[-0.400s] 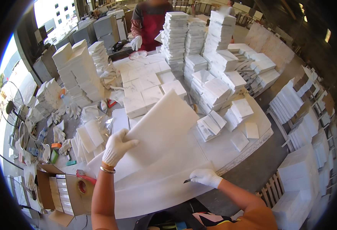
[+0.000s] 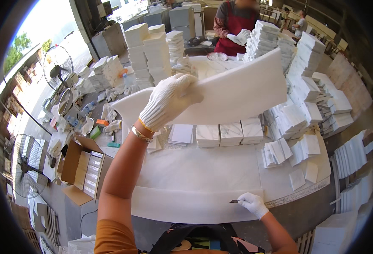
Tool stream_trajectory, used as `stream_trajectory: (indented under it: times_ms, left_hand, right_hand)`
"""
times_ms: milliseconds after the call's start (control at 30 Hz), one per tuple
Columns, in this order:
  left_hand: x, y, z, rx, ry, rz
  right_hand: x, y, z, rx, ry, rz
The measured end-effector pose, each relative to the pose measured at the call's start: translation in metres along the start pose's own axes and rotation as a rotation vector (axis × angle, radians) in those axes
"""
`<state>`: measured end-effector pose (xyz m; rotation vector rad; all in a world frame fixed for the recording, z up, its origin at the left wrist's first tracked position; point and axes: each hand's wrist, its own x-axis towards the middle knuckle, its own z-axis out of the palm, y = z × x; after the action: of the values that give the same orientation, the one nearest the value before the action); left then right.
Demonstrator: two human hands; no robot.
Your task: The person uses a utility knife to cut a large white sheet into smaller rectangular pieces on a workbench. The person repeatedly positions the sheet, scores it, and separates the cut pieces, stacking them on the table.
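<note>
My left hand (image 2: 169, 99), in a white knit glove, is closed on a white foam sheet (image 2: 243, 86), lifted over the far part of the marble-topped table (image 2: 203, 165). The sheet hides some of the tiles behind it. Low at the right, my gloved right hand (image 2: 254, 205) grips a small dark blade (image 2: 234, 201), its tip pointing left. Blade and hand are over a second white foam piece (image 2: 182, 206), a strip lying along the table's near edge. Whether the blade touches this strip, I cannot tell.
Marble tile stacks (image 2: 148, 55) stand at the back left, with more tall stacks (image 2: 307, 55) at the right. A co-worker in a red apron (image 2: 237, 38) stands across the table. At left are an open carton (image 2: 82, 169) and a fan (image 2: 25, 165).
The foam sheet in my left hand has risen and moved away from me, apart from the near strip. My right hand still holds the blade. The head view has swung left.
</note>
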<state>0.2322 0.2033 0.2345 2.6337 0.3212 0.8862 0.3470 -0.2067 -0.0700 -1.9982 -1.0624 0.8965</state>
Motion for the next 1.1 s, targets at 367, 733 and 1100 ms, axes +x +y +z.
stream_trajectory:
  times_ms: [367, 733, 1100]
  left_hand:
    - [0.114, 0.013, 0.145, 0.065, -0.495, 0.389]
    - [0.073, 0.002, 0.219, 0.178, -0.04, 0.177]
    - [-0.299, 0.012, 0.164, 0.106, -0.652, -0.214]
  right_hand:
    - [-0.005, -0.012, -0.003, 0.017, 0.104, -0.048]
    - [-0.002, 0.006, 0.014, -0.033, 0.187, -0.158]
    - [-0.006, 0.005, 0.014, 0.275, 0.326, 0.017]
